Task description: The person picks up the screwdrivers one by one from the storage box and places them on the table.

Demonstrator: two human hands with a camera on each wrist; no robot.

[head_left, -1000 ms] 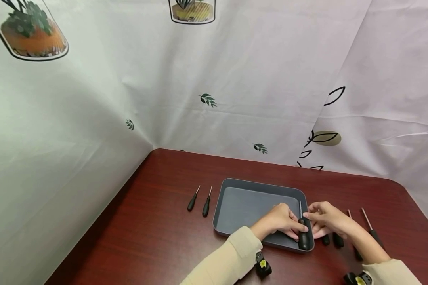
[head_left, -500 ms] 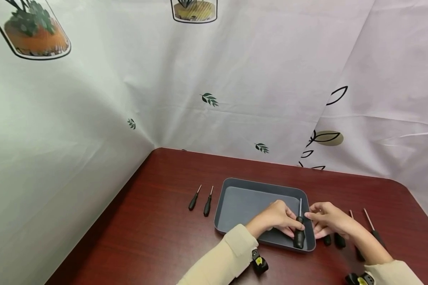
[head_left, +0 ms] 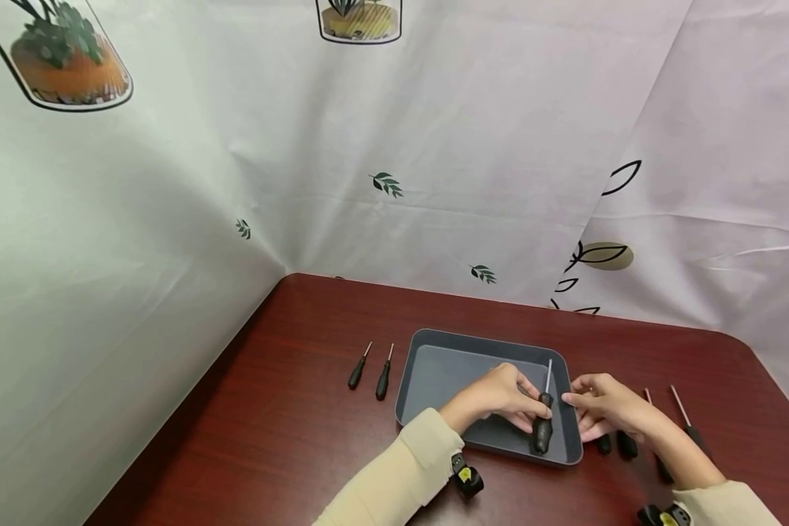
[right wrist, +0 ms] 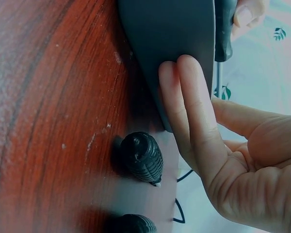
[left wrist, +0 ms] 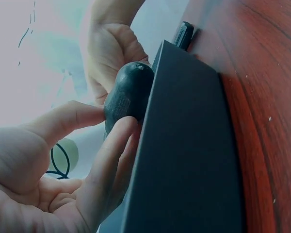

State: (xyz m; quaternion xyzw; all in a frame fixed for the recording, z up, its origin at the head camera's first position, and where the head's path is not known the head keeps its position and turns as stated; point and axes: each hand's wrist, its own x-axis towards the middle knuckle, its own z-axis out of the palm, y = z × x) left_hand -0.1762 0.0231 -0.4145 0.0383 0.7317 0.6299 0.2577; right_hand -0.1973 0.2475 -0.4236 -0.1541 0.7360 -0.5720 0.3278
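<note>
My left hand (head_left: pixel 500 394) pinches the black handle of a screwdriver (head_left: pixel 543 431) between thumb and fingers, over the right part of a grey tray (head_left: pixel 447 365). The steel shaft points away from me, tilted slightly right. In the left wrist view the rounded handle end (left wrist: pixel 133 85) shows above the tray wall (left wrist: pixel 184 145). My right hand (head_left: pixel 605 409) grips the tray's right wall, its thumb at the rim. Two of its fingers (right wrist: pixel 196 97) lie straight along the outer face in the right wrist view; the thumb tip is hidden behind the wall.
Two small black-handled screwdrivers, one left (head_left: pixel 356 372) and one right (head_left: pixel 383 380), lie left of the tray. Several more, including a long one (head_left: pixel 693 435), lie right of it, partly behind my right arm. A white patterned cloth (head_left: pixel 434 234) hangs behind the table (head_left: pixel 289 424).
My left hand has moved a little left with the screwdriver, away from the tray's right wall, and the shaft has tilted rightward. My right hand keeps its place on the tray.
</note>
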